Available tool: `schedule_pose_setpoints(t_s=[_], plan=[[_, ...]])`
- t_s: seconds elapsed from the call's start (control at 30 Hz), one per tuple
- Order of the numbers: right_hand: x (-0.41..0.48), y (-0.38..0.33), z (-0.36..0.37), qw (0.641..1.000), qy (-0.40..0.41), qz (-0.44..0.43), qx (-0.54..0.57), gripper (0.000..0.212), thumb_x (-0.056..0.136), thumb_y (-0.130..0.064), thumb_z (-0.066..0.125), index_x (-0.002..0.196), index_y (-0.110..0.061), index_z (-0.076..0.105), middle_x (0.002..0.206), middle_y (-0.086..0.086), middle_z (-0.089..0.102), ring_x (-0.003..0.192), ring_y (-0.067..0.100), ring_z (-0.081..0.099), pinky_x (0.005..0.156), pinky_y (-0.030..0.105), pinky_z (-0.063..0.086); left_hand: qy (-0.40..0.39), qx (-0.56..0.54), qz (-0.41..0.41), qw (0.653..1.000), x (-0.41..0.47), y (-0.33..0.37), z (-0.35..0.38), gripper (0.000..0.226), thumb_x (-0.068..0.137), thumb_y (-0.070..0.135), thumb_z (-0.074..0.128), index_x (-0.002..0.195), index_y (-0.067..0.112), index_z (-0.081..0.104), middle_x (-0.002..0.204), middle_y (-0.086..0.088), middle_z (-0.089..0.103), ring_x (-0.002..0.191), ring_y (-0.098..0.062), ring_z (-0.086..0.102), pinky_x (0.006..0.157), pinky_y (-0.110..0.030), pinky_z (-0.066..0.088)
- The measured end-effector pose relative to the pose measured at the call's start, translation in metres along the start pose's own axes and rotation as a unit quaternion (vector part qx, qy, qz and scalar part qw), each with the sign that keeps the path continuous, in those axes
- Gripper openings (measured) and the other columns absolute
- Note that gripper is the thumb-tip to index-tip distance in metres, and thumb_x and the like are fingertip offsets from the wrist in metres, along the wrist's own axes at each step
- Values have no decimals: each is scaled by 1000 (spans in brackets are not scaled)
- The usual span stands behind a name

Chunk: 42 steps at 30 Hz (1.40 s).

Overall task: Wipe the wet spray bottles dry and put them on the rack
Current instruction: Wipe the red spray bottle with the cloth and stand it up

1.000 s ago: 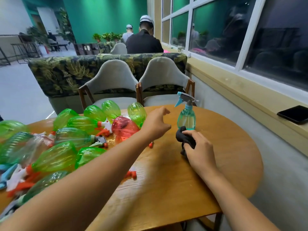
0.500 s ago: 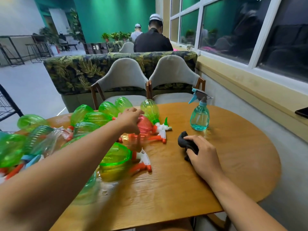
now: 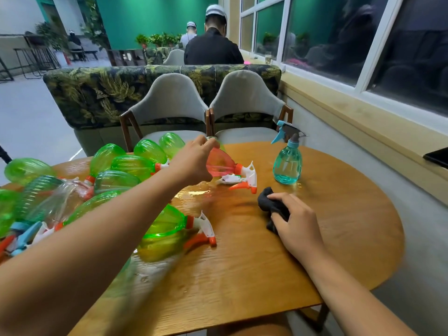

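My left hand (image 3: 194,161) grips a red spray bottle (image 3: 221,163) that lies on its side, its orange-and-white trigger pointing right. My right hand (image 3: 294,220) holds a dark cloth (image 3: 269,202) pressed on the wooden table (image 3: 339,226). A teal spray bottle (image 3: 288,163) stands upright at the far right of the table. Several green spray bottles (image 3: 126,166) lie in a pile on the left; one green bottle (image 3: 167,224) lies nearer, beside my left forearm. No rack is in view.
Two grey chairs (image 3: 244,100) stand behind the table, with a leaf-patterned bench back (image 3: 97,93) beyond them. A window ledge (image 3: 363,122) runs along the right with a dark phone (image 3: 437,156) on it. People sit in the background. The tabletop near the bottles is wet.
My left hand has reached from the table's middle to the pile and closed on the red bottle. The view has shifted left. My right hand stays on the cloth.
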State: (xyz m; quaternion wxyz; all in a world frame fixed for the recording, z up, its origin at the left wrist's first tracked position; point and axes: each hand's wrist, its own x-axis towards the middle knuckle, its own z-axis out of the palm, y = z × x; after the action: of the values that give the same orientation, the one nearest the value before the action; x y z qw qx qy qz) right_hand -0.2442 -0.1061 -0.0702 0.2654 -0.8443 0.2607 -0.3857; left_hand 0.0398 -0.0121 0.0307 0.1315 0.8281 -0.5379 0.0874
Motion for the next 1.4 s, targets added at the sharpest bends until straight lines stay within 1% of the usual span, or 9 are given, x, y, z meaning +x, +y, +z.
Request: schedule_pose_setpoints(t_s=[0.17,0.43,0.6,0.7,0.87,1.0,1.1,1.23,1.4], plan=[[-5,-5,-1,1000,15,22,10,48,81,3,73,116,-30,73,106,-14,66,102,-4,60,82,5,41,-19,-21,14,999,-3,13,1,95,66,20,96,147,32,47,143,-2,47,126,-29,50,93,-40,54],[-8,-6,1,999,42,29,11,45,81,4,72,114,-26,73,104,-10,68,96,7,62,83,14,46,-22,-14,13,1000,-15,16,1,97,67,19,95,150,32,47,143,-3,47,128,-28,47,81,-36,51],[-7,-7,1,998,59,29,6,44,83,3,72,118,-24,73,109,-9,68,100,9,63,87,18,50,-31,-14,15,999,-44,22,-4,99,66,22,95,151,33,46,143,-3,45,130,-29,46,92,-43,55],[-7,-10,0,998,64,27,9,42,84,2,72,117,-24,73,109,-9,69,99,8,63,86,11,46,7,-23,22,999,-72,29,-12,97,65,26,95,149,34,48,141,-2,46,129,-27,43,93,-41,51],[-7,-16,0,998,61,23,7,40,85,-1,73,118,-24,74,110,-9,71,101,7,64,91,29,55,68,-90,22,993,-135,30,-24,94,63,25,93,147,35,51,138,0,44,128,-26,39,102,-43,48],[-14,-31,1,999,41,4,11,44,84,1,72,118,-26,74,110,-10,71,102,4,64,92,26,53,92,-129,9,987,-187,15,-24,94,64,38,97,147,35,53,138,2,42,130,-23,40,104,-40,47],[-28,-51,6,999,24,-15,24,48,84,3,72,121,-27,74,110,-11,71,102,0,65,89,19,52,107,-132,-10,985,-222,1,-23,92,66,27,94,147,37,52,137,4,40,130,-22,40,103,-35,44],[-52,-80,21,997,-5,-68,42,48,82,7,72,119,-23,75,113,-12,70,108,6,66,93,29,55,125,-138,-38,982,-260,-20,-19,95,65,23,95,148,40,52,134,6,39,130,-22,42,104,-34,43],[-75,-106,34,993,-8,-108,56,48,81,12,69,117,-19,75,116,-8,69,112,10,65,96,28,54,147,-119,-51,981,-288,-29,-15,94,67,21,96,149,36,54,137,1,41,130,-25,42,101,-36,45]])
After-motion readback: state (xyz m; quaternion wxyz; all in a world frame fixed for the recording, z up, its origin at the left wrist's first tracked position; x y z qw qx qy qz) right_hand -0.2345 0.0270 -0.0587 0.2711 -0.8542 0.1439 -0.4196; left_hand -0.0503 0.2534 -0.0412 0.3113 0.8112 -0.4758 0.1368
